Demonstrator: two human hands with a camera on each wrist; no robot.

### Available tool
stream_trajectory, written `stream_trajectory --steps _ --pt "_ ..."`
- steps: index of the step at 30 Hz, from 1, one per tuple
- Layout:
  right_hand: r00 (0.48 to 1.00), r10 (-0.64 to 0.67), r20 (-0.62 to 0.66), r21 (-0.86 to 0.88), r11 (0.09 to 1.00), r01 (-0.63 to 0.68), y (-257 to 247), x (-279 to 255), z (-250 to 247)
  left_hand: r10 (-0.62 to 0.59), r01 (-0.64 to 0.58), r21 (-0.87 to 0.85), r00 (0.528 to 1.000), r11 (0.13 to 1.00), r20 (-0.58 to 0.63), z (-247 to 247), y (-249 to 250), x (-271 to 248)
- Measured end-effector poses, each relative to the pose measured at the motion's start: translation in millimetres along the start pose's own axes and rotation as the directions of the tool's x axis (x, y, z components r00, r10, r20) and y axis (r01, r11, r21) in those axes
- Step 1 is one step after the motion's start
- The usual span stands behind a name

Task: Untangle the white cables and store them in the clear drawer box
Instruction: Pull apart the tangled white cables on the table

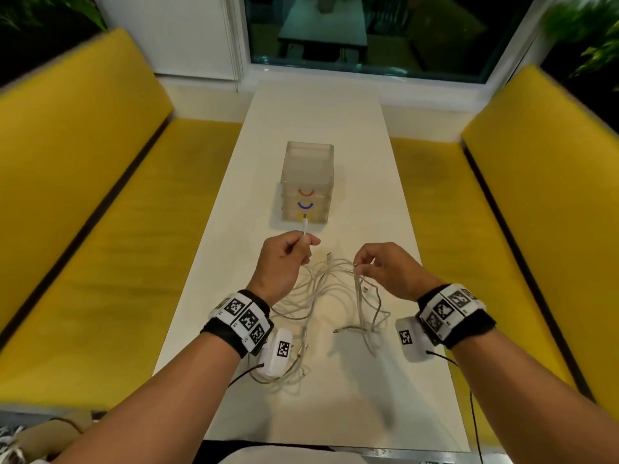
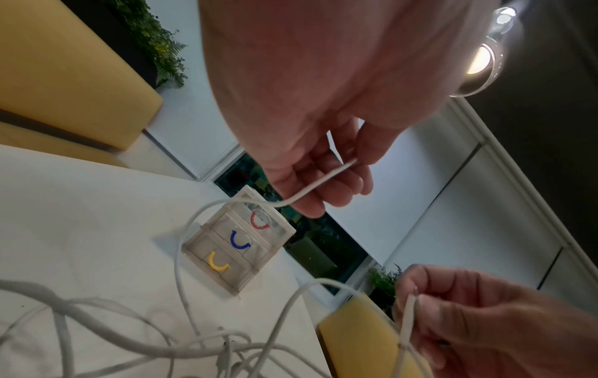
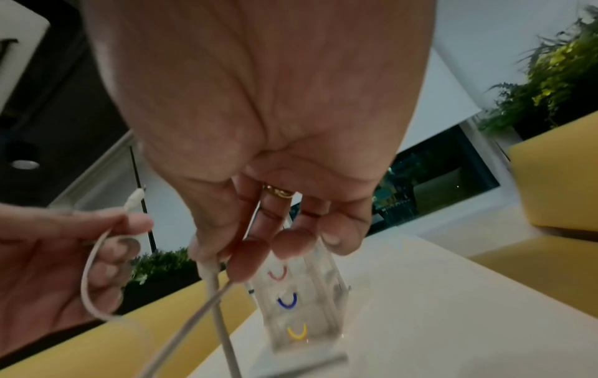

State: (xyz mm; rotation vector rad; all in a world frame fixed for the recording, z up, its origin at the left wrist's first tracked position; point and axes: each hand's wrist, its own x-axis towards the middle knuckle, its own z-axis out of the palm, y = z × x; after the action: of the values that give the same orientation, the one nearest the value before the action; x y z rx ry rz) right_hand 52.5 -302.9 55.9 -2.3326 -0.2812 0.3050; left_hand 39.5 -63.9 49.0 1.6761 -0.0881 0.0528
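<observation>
A tangle of white cables (image 1: 321, 296) lies on the white table (image 1: 351, 145) between my wrists, its loops also in the left wrist view (image 2: 129, 342). My left hand (image 1: 284, 256) pinches one cable end (image 1: 305, 226), whose plug points up toward the box; the same strand (image 2: 323, 179) runs through its fingers. My right hand (image 1: 378, 266) pinches a bundle of strands (image 3: 213, 281) lifted off the tangle. The clear drawer box (image 1: 307, 185) stands beyond both hands with red, blue and yellow handles, all three drawers shut (image 2: 239, 243) (image 3: 291, 304).
Yellow benches run along both sides of the table (image 1: 100, 229) (image 1: 502, 229). A window (image 1: 368, 31) closes the far end. The near table edge (image 1: 335, 445) is just below my forearms. Plants stand behind the bench backs.
</observation>
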Motion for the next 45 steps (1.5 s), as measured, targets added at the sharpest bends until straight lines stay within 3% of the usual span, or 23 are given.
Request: stream_trajectory --steps 3,7,12,16,29,34,38,45 --pt "0.998 -0.013 -0.064 0.038 0.999 0.016 -4.7 -2.0 -14.0 -0.005 0.004 0.029 1.0 1.0 0.029 1.0 1.0 1.9" --pt "0.998 0.053 0.02 -0.185 0.982 -0.049 1.2 -0.9 -9.3 -0.014 0.013 0.035 0.999 0.999 0.052 2.4 2.6 1.9" --pt "0.998 0.004 -0.064 0.278 0.96 0.014 -24.8 -0.3 -9.5 -0.052 0.046 0.049 0.992 0.998 0.119 5.5 3.2 0.7" --pt "0.994 0.011 -0.107 0.419 0.907 0.035 -49.7 1.4 -10.3 -0.078 0.051 0.12 0.97 0.992 0.232 14.8 2.8 -1.2" --pt "0.943 0.174 -0.283 0.644 0.763 0.052 -59.0 0.5 -0.4 -0.106 0.11 -0.019 0.983 0.994 0.148 40.7 22.2 -5.0" --pt "0.968 0.094 -0.232 0.621 0.781 0.073 -62.0 -5.5 -1.8 -0.15 0.153 -0.108 0.988 0.982 0.036 44.5 24.4 -4.3" --pt "0.977 0.039 -0.208 0.576 0.812 0.09 -59.1 -10.3 1.8 -0.161 0.167 -0.129 0.985 0.977 0.058 43.5 24.8 -6.7" --pt "0.992 0.019 -0.122 0.69 0.72 0.071 -51.9 -13.6 3.7 -0.095 0.097 -0.036 0.993 0.995 0.066 41.1 27.2 -8.3"
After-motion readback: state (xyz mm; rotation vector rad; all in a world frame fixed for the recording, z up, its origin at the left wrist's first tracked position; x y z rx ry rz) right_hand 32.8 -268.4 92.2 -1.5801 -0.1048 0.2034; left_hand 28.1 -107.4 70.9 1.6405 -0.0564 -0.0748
